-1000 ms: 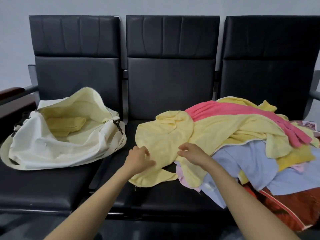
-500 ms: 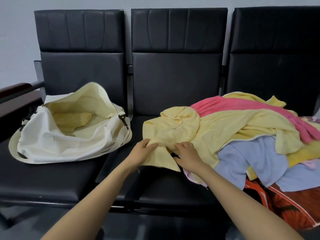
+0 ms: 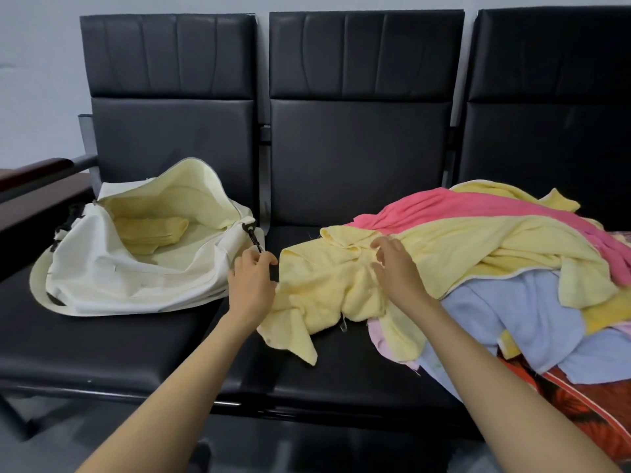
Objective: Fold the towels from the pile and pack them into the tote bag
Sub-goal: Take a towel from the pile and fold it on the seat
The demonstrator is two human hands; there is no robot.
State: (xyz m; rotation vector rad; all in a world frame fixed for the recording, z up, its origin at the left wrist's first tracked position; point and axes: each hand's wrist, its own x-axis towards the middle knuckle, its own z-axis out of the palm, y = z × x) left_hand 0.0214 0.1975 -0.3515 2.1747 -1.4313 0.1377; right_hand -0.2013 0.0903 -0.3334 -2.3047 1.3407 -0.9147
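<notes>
Tote bag (image 3: 102, 281) holds one folded yellow towel (image 3: 150, 232).

I log both hands as separated since half a second ago. The left hand (image 3: 252, 285) has shifted to the left edge of the pale yellow towel (image 3: 324, 291), near the tote bag (image 3: 136, 278). The right hand (image 3: 397, 271) has moved up onto its bunched middle. The towel's lower corner now trails further forward.
</notes>
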